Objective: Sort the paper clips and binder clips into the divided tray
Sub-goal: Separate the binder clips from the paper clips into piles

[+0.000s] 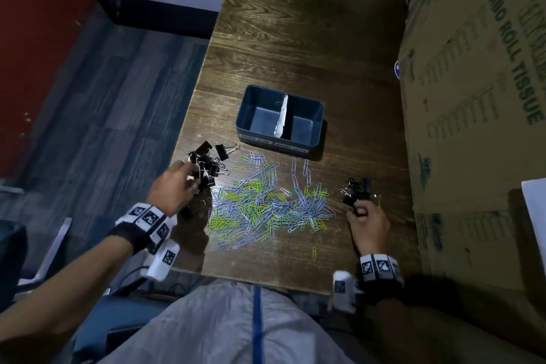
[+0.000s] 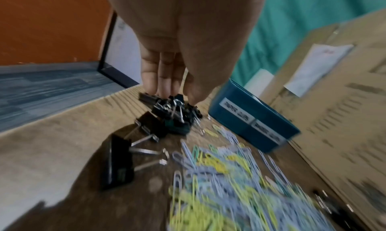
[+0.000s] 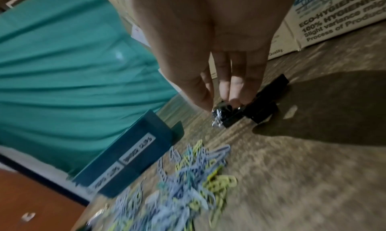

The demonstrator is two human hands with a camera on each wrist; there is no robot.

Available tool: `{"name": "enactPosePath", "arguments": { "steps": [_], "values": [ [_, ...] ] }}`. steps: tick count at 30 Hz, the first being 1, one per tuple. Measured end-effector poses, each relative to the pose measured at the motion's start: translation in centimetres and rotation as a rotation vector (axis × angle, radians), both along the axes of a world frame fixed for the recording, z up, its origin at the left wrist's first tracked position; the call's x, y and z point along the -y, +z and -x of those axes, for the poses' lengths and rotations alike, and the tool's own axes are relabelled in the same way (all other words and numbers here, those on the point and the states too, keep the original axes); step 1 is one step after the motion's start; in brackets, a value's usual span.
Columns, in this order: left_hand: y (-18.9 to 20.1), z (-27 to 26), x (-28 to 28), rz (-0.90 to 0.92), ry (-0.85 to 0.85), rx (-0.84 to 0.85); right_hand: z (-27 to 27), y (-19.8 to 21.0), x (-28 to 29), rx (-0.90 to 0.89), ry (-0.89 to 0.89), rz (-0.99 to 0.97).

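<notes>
**Clerk:** Since both hands are already on stock, log them first. Left hand (image 1: 174,186): fingers straight and bunched, their tips down on the left heap of black binder clips (image 1: 208,167); whether one is pinched, I cannot tell. Right hand (image 1: 367,223): thumb and fingers curled on a small cluster of binder clips (image 1: 356,190) at the table's right side.

**Checker:** Location of the destination?

**Clerk:** Blue divided tray (image 1: 280,120), farther up the table (image 1: 295,38) from both hands, roughly midway between them. Long axis runs left to right; a white divider (image 1: 282,118) splits it into a left and a right compartment. Nothing shows in either. Labels (image 1: 274,144) on the near wall are too blurred to read for certain.

**Checker:** Which hand is nearer?

**Clerk:** Judged about equal. Left heap lies just beside the tray's near-left corner; the right cluster is further off, toward the near-right.

**Checker:** Obstructions?

**Clerk:** Pile of paper clips (image 1: 266,204), blue and yellow-green, spread between the hands, short of the tray. Table's left edge runs close by the left heap; cardboard boxes (image 1: 472,97) wall the right side. Open wood lies between each heap and the tray, so a lift over the near rim looks unobstructed.
</notes>
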State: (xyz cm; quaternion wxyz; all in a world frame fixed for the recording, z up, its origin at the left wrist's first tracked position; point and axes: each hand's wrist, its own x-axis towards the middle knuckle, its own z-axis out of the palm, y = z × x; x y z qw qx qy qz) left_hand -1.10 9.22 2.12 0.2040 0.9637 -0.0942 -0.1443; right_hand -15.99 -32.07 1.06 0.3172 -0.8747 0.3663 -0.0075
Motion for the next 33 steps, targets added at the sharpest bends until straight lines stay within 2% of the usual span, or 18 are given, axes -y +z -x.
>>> {"name": "enactPosePath", "arguments": {
  "steps": [3,5,6,8,10,14,18,22,25,27,29,31,33],
  "values": [
    [-0.2,3.1,1.6,-0.034,-0.181,-0.051,2.5,-2.1,-1.8,-0.105,0.138,-0.023],
    [-0.4,4.6,3.4,-0.12,-0.248,-0.092,4.0,-3.7,-2.4,-0.309,0.204,-0.019],
    [-0.7,5.1,4.4,-0.157,-0.24,-0.127,4.7,-4.1,-2.6,-0.411,0.22,-0.031],
    [-1.0,5.6,6.3,-0.19,-0.184,-0.19,5.5,-4.8,-2.9,-0.486,0.214,-0.091],
    [-1.3,5.7,7.8,-0.209,-0.133,-0.226,5.8,-5.0,-3.5,-0.455,0.214,-0.122],
    [-1.9,5.9,10.5,-0.225,-0.122,-0.25,4.5,-4.8,-5.5,-0.346,0.253,-0.064],
    [-2.4,6.3,11.5,-0.167,-0.245,-0.215,1.9,-4.6,-7.8,-0.195,0.267,-0.031],
    [-0.8,7.0,9.5,-0.057,-0.424,-0.103,0.5,-3.9,-8.7,-0.136,0.326,-0.064],
    [-0.3,7.8,5.8,-0.07,-0.409,-0.073,1.0,-3.4,-8.0,-0.106,0.347,-0.029],
    [-0.6,8.3,3.4,-0.106,-0.334,-0.137,1.7,-3.3,-7.4,-0.119,0.385,-0.01],
    [-1.1,8.6,2.0,-0.182,-0.258,-0.25,2.3,-3.5,-7.1,-0.23,0.446,0.002],
    [-1.6,8.8,2.0,-0.251,-0.241,-0.341,2.4,-3.7,-7.2,-0.34,0.438,0.01],
    [-2.0,9.1,3.2,-0.23,-0.252,-0.352,2.2,-3.9,-7.7,-0.326,0.411,0.009]
  ]
}}
